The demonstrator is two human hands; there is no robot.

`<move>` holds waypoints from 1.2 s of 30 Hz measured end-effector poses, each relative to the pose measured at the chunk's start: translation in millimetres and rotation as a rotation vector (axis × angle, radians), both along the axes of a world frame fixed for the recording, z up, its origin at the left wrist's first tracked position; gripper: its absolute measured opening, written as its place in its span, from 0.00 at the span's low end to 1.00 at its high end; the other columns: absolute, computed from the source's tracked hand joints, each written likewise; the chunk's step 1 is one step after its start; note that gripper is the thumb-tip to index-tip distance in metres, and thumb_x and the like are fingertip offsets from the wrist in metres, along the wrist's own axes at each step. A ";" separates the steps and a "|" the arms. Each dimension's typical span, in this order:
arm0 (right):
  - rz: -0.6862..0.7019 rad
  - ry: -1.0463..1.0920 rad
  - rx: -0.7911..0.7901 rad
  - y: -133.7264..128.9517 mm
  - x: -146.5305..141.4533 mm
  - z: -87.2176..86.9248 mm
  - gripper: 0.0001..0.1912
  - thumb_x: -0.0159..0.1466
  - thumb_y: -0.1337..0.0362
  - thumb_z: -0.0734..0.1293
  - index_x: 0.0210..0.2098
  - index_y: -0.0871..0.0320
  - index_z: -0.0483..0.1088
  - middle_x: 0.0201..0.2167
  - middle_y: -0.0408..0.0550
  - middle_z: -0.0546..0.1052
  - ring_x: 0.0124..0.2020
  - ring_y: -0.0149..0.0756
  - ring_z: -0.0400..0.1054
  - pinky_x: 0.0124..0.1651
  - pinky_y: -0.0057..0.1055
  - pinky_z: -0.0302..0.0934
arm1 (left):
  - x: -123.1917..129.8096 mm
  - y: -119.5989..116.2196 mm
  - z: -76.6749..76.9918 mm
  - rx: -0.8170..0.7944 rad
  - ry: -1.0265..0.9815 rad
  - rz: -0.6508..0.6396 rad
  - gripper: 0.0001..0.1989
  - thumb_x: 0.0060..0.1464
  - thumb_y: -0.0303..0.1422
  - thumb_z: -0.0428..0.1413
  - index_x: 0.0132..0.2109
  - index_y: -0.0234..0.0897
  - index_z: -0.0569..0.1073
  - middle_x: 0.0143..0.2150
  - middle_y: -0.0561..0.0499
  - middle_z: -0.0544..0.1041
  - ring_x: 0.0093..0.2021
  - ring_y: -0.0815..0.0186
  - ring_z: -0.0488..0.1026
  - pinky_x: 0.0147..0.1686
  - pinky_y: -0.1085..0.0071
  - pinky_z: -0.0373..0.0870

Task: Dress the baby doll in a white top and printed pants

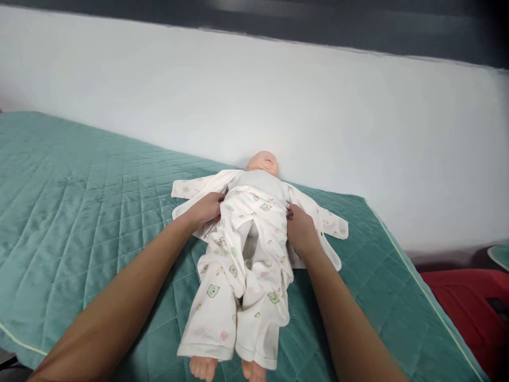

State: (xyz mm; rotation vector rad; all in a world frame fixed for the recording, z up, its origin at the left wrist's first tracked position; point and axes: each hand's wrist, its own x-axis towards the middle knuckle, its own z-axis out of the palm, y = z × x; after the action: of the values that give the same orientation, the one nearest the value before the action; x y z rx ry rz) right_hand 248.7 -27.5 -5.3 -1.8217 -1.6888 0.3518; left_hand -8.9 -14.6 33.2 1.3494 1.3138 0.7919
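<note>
Head camera: nearest are the bare feet [203, 367] of a doll [260, 183], poking out of the hems of white patterned trousers [262, 292]. The doll lies on its back on a green quilted cover [99, 223], feet to the near side and head to the far side. The trousers, printed with small green animal faces, reach up to its waist, with a gap between the legs that shows grey beneath. Farther up, the left hand [207, 208] is at the left side of the waistband, and the right hand [300, 228] is at the right side. Both have curled fingers against the trousers; I cannot tell whether either is closed on the cloth. A white jacket [312, 207] lies spread open about the pale grey torso, one sleeve out to the left, the other to the right. Beyond the cover's right edge is something red [465, 302]. At the far side, the doll's head [262, 162] is just beside a white wall [254, 101], topped by a dark band [254, 16].
</note>
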 end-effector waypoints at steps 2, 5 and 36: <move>0.046 0.042 -0.029 1.4 0.1 1.6 0.03 0.56 0.65 0.60 0.27 0.54 0.64 0.30 0.49 0.77 0.33 0.42 0.68 0.38 0.36 0.60 | -0.4 -0.7 1.6 0.028 0.042 -0.049 0.10 0.41 0.29 0.59 0.34 0.31 0.79 0.32 0.44 0.80 0.44 0.51 0.75 0.38 0.67 0.69; 0.131 0.185 -0.060 3.2 1.6 2.1 0.04 0.54 0.64 0.63 0.29 0.55 0.68 0.32 0.48 0.79 0.36 0.44 0.70 0.40 0.36 0.63 | -0.4 -2.7 1.5 0.006 -0.064 -0.139 0.13 0.43 0.31 0.61 0.38 0.30 0.79 0.35 0.43 0.81 0.46 0.51 0.75 0.40 0.65 0.71; 0.219 0.566 0.009 -13.0 -12.1 19.2 0.17 0.53 0.58 0.71 0.41 0.55 0.78 0.38 0.49 0.82 0.45 0.49 0.73 0.49 0.43 0.67 | 6.3 1.4 -14.3 -0.113 -0.436 -0.087 0.19 0.42 0.34 0.67 0.43 0.32 0.78 0.37 0.45 0.82 0.46 0.56 0.77 0.47 0.65 0.72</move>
State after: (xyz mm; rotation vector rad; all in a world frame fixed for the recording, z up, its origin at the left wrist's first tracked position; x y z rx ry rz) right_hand 236.6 -40.5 14.0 -1.3537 -1.4721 0.8601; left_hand -2.6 -13.2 18.9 1.0614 0.9359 0.8793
